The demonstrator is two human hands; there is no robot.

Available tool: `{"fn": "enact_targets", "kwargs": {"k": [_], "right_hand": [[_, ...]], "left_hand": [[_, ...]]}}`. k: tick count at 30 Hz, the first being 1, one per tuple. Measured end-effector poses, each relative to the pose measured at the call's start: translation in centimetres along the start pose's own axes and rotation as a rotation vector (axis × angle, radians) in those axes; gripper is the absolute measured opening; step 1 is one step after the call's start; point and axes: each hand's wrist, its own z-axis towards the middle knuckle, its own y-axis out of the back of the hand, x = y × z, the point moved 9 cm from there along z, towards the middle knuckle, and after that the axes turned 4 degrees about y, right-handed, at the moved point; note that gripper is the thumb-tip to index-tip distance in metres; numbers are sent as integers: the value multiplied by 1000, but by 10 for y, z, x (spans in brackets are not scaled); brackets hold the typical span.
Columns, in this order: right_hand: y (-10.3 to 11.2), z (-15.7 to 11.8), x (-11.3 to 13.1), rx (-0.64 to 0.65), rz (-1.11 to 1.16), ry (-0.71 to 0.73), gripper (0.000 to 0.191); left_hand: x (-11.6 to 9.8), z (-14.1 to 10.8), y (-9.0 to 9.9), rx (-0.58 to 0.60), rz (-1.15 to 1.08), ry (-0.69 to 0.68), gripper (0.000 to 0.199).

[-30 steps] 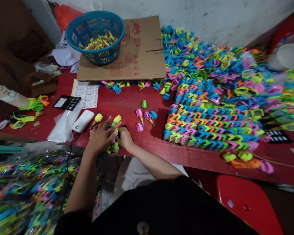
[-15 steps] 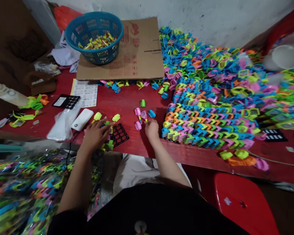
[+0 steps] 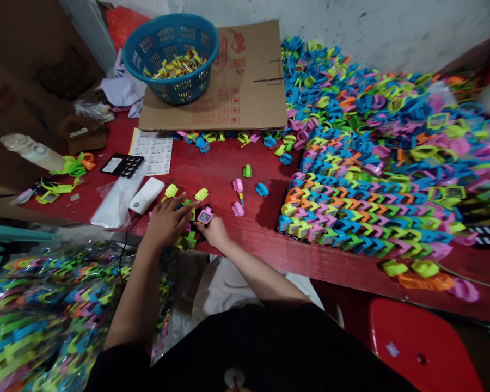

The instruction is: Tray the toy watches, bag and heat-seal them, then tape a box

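My left hand (image 3: 167,220) lies with fingers spread over small green and yellow plastic watches (image 3: 188,239) at the table's front edge. Beside it, my right hand (image 3: 214,231) pinches a pink toy watch (image 3: 204,216) with a square face, over a dark grid tray that is mostly hidden. Farther right lie two other pink watches (image 3: 238,209), a blue one (image 3: 262,189) and a green one (image 3: 247,171). Two yellow watches (image 3: 201,194) rest just beyond my left hand.
A blue basket (image 3: 171,90) of small wrapped pieces stands on cardboard (image 3: 249,109). Rows of colourful watches (image 3: 351,212) and a large heap (image 3: 351,98) fill the right. A white device (image 3: 147,196) lies left; a red stool (image 3: 424,343) stands lower right.
My right hand has moved left from the loose watches to beside my left hand, carrying a pink watch. The whole view has shifted slightly. My left hand remains over the green and yellow watches.
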Motion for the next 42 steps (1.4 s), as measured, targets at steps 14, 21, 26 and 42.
{"fn": "enact_targets", "kwargs": {"k": [14,21,26,42], "right_hand": [[59,26,19,91,-267,-58,26],[181,30,-47,-200,-526,-606,29],[147,25,-24,-345,-215,-236,21],[2,-15,0,34,126,-55,19]], "left_hand": [[2,1,-2,4,-4,43,56],[7,4,0,-29,-30,47,55],[5,3,1,-23,-23,46,57],[4,1,-1,-4,-9,76,59]]}}
